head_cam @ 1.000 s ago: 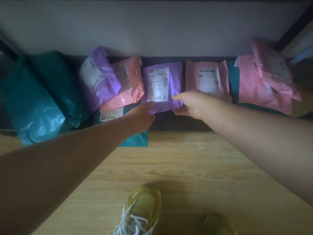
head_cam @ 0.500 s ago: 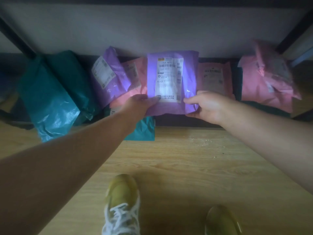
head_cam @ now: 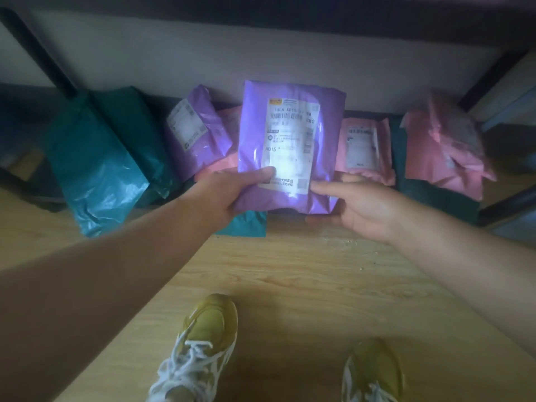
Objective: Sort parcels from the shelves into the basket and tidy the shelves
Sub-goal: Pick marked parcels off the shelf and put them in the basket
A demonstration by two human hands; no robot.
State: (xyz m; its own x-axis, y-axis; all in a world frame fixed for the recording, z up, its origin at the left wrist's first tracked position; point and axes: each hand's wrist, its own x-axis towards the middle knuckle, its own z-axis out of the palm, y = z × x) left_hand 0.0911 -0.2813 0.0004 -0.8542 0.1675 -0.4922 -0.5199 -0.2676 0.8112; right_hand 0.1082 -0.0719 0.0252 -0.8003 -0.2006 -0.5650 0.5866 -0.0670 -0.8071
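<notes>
Looking down over the wooden floor [head_cam: 290,271], we see a big teal parcel [head_cam: 98,169] at 9 o'clock and pink parcels [head_cam: 443,158] at 3. Our left hand [head_cam: 223,195] grips the purple parcel [head_cam: 290,146], held upright at 12. Our right hand [head_cam: 365,207] touches its lower corner with straight fingers.

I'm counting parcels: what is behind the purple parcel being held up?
A pink parcel peeks out at the left edge of the held purple parcel, a teal parcel below it. The rest behind it is covered.
</notes>
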